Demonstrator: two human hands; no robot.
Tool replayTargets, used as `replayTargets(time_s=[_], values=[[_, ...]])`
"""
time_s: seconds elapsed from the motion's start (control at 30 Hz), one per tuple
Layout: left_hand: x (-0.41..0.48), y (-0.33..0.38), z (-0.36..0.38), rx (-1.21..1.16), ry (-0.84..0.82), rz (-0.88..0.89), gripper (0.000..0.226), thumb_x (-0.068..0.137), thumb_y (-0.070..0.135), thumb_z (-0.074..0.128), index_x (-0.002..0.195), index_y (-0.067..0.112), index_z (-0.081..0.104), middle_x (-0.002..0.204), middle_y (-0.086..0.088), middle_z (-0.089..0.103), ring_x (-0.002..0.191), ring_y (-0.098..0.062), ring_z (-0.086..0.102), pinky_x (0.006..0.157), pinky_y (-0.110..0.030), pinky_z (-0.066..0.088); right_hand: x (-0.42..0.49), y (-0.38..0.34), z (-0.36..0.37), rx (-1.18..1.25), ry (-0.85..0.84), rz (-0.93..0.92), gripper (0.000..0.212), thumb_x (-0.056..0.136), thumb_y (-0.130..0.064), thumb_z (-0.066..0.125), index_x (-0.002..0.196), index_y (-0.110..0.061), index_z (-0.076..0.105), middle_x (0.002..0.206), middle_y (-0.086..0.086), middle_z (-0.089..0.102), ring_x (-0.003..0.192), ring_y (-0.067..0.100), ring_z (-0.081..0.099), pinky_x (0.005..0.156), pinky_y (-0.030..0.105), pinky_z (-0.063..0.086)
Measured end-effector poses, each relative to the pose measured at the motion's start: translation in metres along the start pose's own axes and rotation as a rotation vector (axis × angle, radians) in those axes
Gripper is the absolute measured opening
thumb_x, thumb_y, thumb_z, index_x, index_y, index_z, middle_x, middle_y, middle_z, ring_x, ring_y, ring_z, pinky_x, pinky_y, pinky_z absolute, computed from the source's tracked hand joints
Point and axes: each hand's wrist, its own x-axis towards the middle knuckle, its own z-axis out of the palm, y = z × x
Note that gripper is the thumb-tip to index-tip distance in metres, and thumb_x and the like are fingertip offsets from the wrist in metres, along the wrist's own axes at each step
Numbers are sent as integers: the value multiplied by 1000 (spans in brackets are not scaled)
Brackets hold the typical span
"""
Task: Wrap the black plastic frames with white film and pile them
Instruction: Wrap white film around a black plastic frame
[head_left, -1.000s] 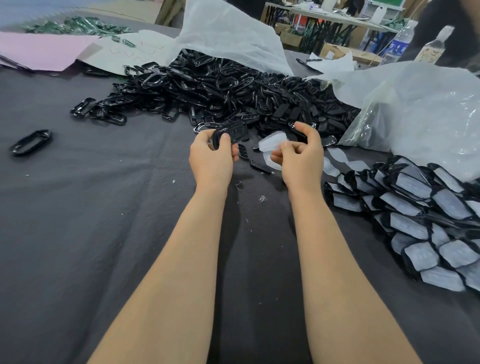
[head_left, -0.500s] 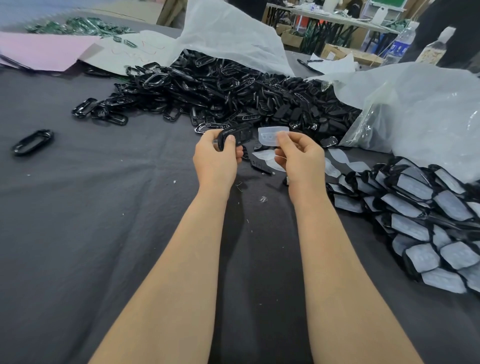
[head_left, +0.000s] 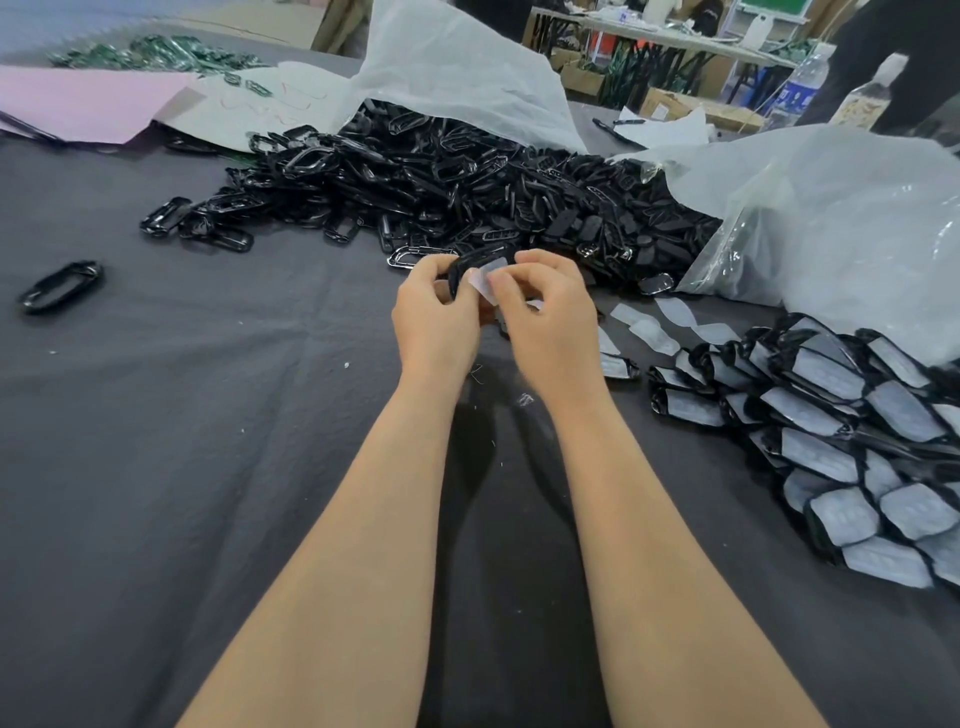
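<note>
left hand: left hand (head_left: 434, 312) has its fingers curled round a black frame (head_left: 467, 262) and holds it up off the table, mid-scene.
right hand: right hand (head_left: 550, 312) is just beside the left; thumb and fingertips pinch a film (head_left: 485, 278) piece, other fingers curled in.
frame: in the air between both hands, just near of the loose pile. Only its top edge shows, the rest is hidden by fingers.
film: small white piece lying against the frame's right end. Can't tell how far round it goes.
loose pile: loose pile (head_left: 467, 192) is a big heap of bare black frames, far of the hands, spilling from under a white sack (head_left: 457, 73).
wrapped pile: wrapped pile (head_left: 841, 431) is on the near right, film-covered frames overlapping in rows.
spare film: spare film (head_left: 670, 319) is a few pieces flat on the table, between the right hand and the wrapped pile.
stray frame: stray frame (head_left: 60, 287) lies alone on the left, well apart from the hands.
table: table (head_left: 182, 441) has a dark grey cloth with small white specks on it.
clear bag: clear bag (head_left: 831, 218) is on the far right, touching the loose pile's right edge.
pink sheet: pink sheet (head_left: 78, 101) lies flat on the far left.
bottles: two bottles (head_left: 797, 88) stand on the far right, behind the clear bag.
</note>
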Motion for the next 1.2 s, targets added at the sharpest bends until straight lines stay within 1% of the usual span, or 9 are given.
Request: replayTargets(time_s=[0.07, 0.17, 0.27, 0.37, 0.47, 0.63, 0.8, 1.03, 1.2], values=[[-1, 0, 2, -24, -36, 4, 16, 94, 16, 58, 110, 13, 60, 96, -9, 69, 93, -24, 67, 87, -43, 56, 1, 3, -2, -28, 64, 14, 16, 94, -10, 55, 99, -5, 69, 114, 5, 56, 84, -2, 50, 76, 1, 36], [-2, -1, 5, 9, -62, 43, 13, 95, 17, 57, 108, 18, 58, 90, -2, 67, 86, -16, 64, 84, -36, 56, 2, 4, -5, -2, 139, 62, 15, 92, -8, 57, 105, -7, 63, 93, 1, 64, 81, 7, 55, 78, 15, 44], [-1, -3, 5, 29, -51, 68, 20, 95, 17, 58, 115, 15, 60, 93, -2, 67, 82, -11, 61, 79, -30, 56, 1, 4, -6, 90, 155, 123, 28, 88, -7, 62, 114, -9, 52, 75, -11, 56, 68, 0, 54, 67, 9, 41], [0, -3, 5, 2, -55, 59, 20, 95, 12, 57, 114, 14, 59, 90, -3, 68, 79, -12, 64, 76, -29, 57, 3, 4, -5, 123, 106, 172, 29, 88, -8, 62, 116, -10, 52, 76, -5, 59, 70, 9, 58, 66, 12, 44], [1, -3, 5, -42, -34, 46, 20, 96, 9, 55, 115, 5, 59, 87, -8, 68, 68, -8, 66, 68, -25, 57, 8, 5, -10, 188, 153, 235, 17, 92, -8, 56, 107, -13, 57, 82, -1, 62, 73, 13, 60, 75, 27, 51], [2, -4, 5, -51, -38, 35, 26, 96, 9, 53, 122, 3, 57, 92, -15, 69, 57, 1, 62, 63, -18, 54, 12, 12, -28, 602, 344, 411, 16, 94, -7, 56, 85, -18, 62, 77, -3, 61, 63, 2, 58, 61, 15, 49], [0, -3, 5, -48, -72, 44, 20, 96, 8, 54, 115, 5, 59, 83, -6, 69, 58, 0, 62, 66, -21, 56, 11, 6, -26, 803, 216, 365, 15, 91, 0, 59, 85, -13, 64, 70, -2, 60, 62, 5, 57, 63, 16, 51], [-4, 0, 4, -54, -155, 90, 13, 95, 6, 57, 104, 11, 65, 78, 0, 68, 62, 0, 64, 67, -18, 55, 6, 7, -16, 303, 157, 180, 16, 89, -12, 64, 77, -23, 63, 72, -10, 61, 64, -1, 53, 67, 20, 47], [-4, 2, 5, -62, -194, 87, 18, 95, 3, 54, 109, 9, 64, 76, 2, 67, 61, 1, 63, 66, -17, 55, 6, 8, -12, 243, 230, 139, 10, 89, -9, 63, 82, -16, 62, 78, -3, 63, 79, 21, 61, 82, 38, 53]])
